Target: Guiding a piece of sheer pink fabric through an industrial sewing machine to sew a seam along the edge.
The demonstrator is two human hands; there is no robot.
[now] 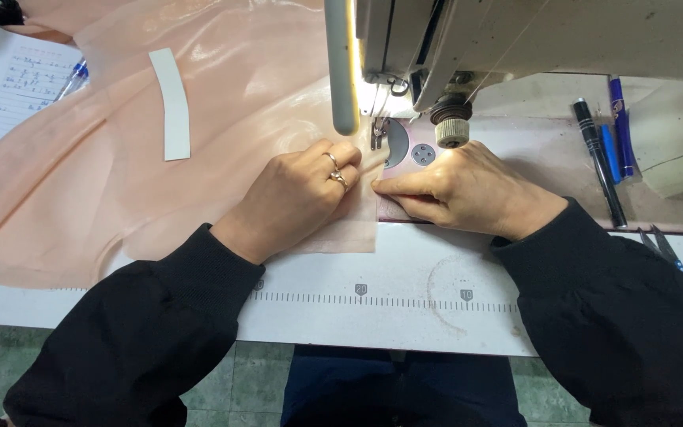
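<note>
Below the sewing machine point(452, 39), whose upper body is cut off by the frame, sheer peach fabric point(120, 158) lies flat on the white table point(405, 273); its straight near edge runs left to right just before the presser foot point(376, 136); the needle is hard to make out; the left hand point(298, 194), ringed, presses the fabric with fingers curled together; the right hand point(460, 190) pinches that edge; dark pens point(598, 158) lie right of the machine.

I see a white worktable point(405, 316) with a ruler strip point(381, 300) along its near edge. Below it lies a greenish tiled floor point(254, 387). A bright lamp bar point(343, 67) glows at the far side.
</note>
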